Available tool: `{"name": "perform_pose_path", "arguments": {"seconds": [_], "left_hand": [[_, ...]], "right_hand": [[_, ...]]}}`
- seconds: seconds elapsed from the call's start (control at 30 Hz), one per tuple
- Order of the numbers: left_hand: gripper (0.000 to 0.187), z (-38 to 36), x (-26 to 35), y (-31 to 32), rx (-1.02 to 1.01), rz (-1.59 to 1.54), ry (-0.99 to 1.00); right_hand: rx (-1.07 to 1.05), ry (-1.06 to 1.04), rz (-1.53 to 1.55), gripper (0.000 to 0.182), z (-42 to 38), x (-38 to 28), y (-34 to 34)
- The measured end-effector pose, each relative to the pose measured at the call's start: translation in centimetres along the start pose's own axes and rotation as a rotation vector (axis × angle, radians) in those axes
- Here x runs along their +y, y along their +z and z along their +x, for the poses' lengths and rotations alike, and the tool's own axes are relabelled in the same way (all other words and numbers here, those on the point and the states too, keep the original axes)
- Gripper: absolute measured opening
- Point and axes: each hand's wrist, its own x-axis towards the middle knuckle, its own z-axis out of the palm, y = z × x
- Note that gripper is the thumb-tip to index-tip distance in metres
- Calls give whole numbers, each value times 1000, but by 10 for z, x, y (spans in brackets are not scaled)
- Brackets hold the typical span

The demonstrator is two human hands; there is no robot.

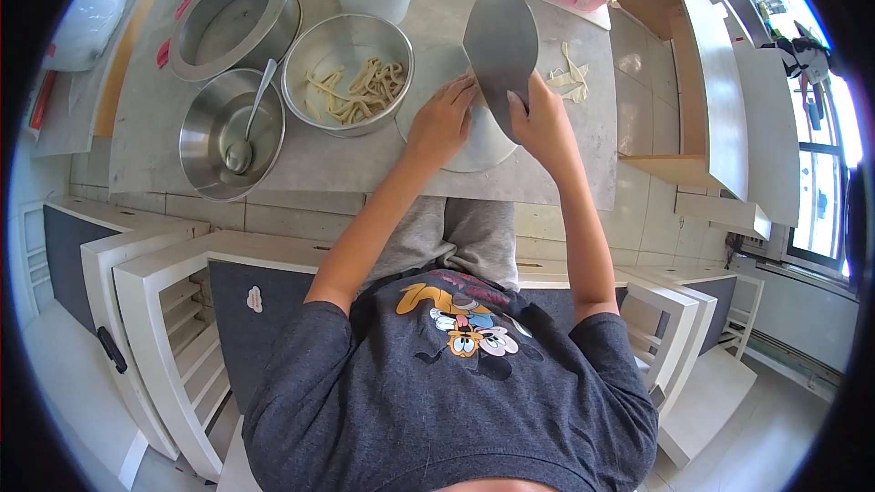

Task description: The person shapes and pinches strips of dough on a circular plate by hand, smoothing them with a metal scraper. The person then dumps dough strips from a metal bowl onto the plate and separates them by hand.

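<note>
Knife with a broad metal blade is standing out of the right hand, and its blade is reaching toward 1 o'clock, if the middle of the round board is the clock centre. At 9 o'clock, a steel bowl is holding a spoon. At 10 o'clock, a steel pan is carrying pale strips, which are looking soft and easy to tear. Over the board, the left hand is bending its fingers beside the blade; what they are holding, I cannot tell. At 3 o'clock, the right hand is closing its grip around the lower end of the knife, with the thumb lying on the blade. Between 2 and 3 o'clock, pale scraps are lying on the table.

By my judgement, the knife is being stiff and rather heavy at the front, and its smooth face is possibly becoming slippery when damp. The handle is offering the safest hold, with the thumb steadying the flat side, away from the edge.
</note>
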Motion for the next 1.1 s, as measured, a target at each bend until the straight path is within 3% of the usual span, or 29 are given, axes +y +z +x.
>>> {"name": "perform_pose_path", "arguments": {"seconds": [0.13, 0.2, 0.23, 0.3, 0.43, 0.5, 0.6, 0.83, 1.1], "left_hand": [[34, 0, 0, -1, -9, -8, -4], [34, 0, 2, -2, -11, -9, -13], [34, 0, 2, -2, -9, -8, -13], [34, 0, 2, -2, 1, -12, -2], [34, 0, 1, -1, 1, 1, 11], [33, 0, 2, -2, 9, 1, 13], [33, 1, 2, -2, 4, 3, 13], [32, 1, 3, -3, 16, 14, 17], [32, 2, 5, -3, 8, 3, 20]], "right_hand": [[-27, 2, -33, 41, 7, 0, -7], [0, -14, 61, 17, 7, 4, -9], [0, -17, 61, 17, 5, 4, -8], [0, 42, 18, 35, -2, 3, -6], [51, 71, 75, 33, -14, 6, 1], [16, 184, 72, 33, -15, 11, 0], [53, 64, 89, 32, -9, 11, -2], [-50, 48, -47, 33, 10, 3, -12], [85, 129, 15, 39, -16, 15, 4]]}}
